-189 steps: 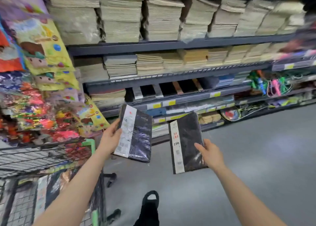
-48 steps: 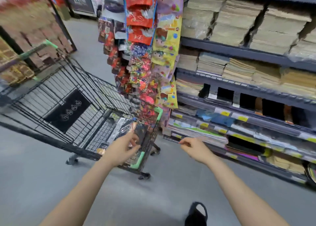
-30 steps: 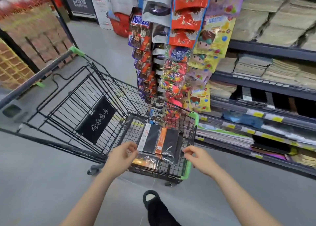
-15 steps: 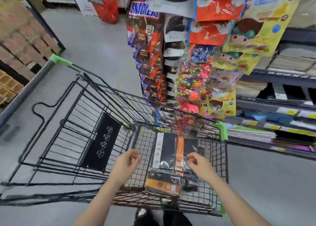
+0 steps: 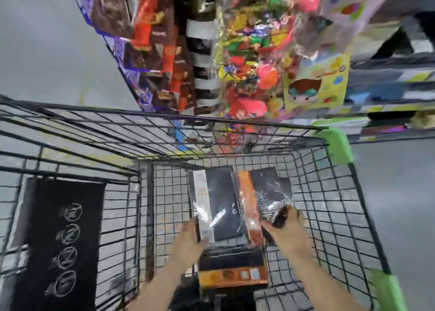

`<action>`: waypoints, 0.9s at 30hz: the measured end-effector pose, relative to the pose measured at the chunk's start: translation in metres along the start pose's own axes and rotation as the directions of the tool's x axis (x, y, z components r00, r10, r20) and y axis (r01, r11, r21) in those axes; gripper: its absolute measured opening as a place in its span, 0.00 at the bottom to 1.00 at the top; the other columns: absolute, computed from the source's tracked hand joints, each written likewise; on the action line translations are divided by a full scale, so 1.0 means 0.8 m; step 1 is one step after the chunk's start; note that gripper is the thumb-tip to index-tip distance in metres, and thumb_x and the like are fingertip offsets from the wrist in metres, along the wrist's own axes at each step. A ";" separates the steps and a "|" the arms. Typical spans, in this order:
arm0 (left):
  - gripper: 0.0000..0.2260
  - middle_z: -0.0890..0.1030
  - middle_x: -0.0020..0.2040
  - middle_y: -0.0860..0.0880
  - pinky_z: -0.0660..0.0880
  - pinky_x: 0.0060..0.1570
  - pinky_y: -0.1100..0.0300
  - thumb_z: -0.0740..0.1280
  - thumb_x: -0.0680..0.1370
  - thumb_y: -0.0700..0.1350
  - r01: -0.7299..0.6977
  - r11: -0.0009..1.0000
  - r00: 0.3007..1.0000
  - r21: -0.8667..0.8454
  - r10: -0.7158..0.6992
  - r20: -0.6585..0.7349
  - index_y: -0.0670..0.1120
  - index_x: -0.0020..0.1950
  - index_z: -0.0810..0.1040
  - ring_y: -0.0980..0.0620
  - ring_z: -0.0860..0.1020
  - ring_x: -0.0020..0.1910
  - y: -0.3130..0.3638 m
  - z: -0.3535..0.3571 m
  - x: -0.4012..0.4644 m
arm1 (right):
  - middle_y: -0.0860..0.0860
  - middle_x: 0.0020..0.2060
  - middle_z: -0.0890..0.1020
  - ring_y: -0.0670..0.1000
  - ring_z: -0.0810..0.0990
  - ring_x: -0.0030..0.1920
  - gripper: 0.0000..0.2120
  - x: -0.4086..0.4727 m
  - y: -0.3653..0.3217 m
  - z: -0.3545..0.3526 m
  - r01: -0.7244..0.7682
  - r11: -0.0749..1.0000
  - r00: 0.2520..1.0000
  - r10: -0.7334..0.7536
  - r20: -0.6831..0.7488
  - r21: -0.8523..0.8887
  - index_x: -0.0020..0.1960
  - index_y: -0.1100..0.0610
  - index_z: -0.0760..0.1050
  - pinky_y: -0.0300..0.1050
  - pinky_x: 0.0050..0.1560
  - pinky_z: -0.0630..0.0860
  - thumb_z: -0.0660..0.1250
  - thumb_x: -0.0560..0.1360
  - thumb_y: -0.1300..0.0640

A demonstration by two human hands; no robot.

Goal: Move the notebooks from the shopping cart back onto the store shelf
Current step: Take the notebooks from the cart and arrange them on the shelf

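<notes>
Mid-task. Left hand (image 5: 188,242) gripping white-spined notebook (image 5: 215,202), right hand (image 5: 286,230) gripping orange-spined notebook (image 5: 263,197); third notebook (image 5: 233,273) beneath; none lifted from cart (image 5: 336,143) yet.

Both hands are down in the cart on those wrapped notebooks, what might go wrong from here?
The shiny wrap on the white-striped notebook and the orange-striped notebook looks slick, so either could slip from the left hand or right hand. The candy rack hangs close above the cart rim; lifted notebooks may snag it.

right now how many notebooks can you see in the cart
3: white-strip notebook under the left hand, orange-strip notebook at the right hand, and nearest notebook lying crosswise. More may be hidden underneath.
</notes>
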State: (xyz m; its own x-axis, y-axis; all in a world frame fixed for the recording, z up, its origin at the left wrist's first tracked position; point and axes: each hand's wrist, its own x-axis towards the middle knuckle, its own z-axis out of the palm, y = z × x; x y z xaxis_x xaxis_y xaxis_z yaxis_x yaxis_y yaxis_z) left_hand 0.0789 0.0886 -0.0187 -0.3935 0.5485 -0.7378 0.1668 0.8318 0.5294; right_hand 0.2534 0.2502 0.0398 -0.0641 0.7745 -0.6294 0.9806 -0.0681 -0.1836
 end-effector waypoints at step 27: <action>0.14 0.76 0.59 0.48 0.69 0.38 0.74 0.58 0.81 0.42 -0.059 0.969 0.998 -0.241 0.055 -0.025 0.40 0.65 0.65 0.55 0.75 0.47 0.029 -0.023 -0.003 | 0.48 0.40 0.79 0.51 0.80 0.42 0.16 -0.023 -0.010 0.020 0.090 0.985 0.996 -0.087 -0.026 0.147 0.52 0.52 0.68 0.47 0.46 0.76 0.71 0.70 0.51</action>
State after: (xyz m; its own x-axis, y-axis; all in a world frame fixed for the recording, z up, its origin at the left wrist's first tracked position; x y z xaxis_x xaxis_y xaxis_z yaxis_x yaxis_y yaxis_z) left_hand 0.0671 0.1046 0.0031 -0.4061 0.5908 -0.6971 -0.0328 0.7530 0.6572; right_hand 0.2439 0.2260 0.0408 -0.1442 0.7934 -0.5913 0.9329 -0.0902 -0.3486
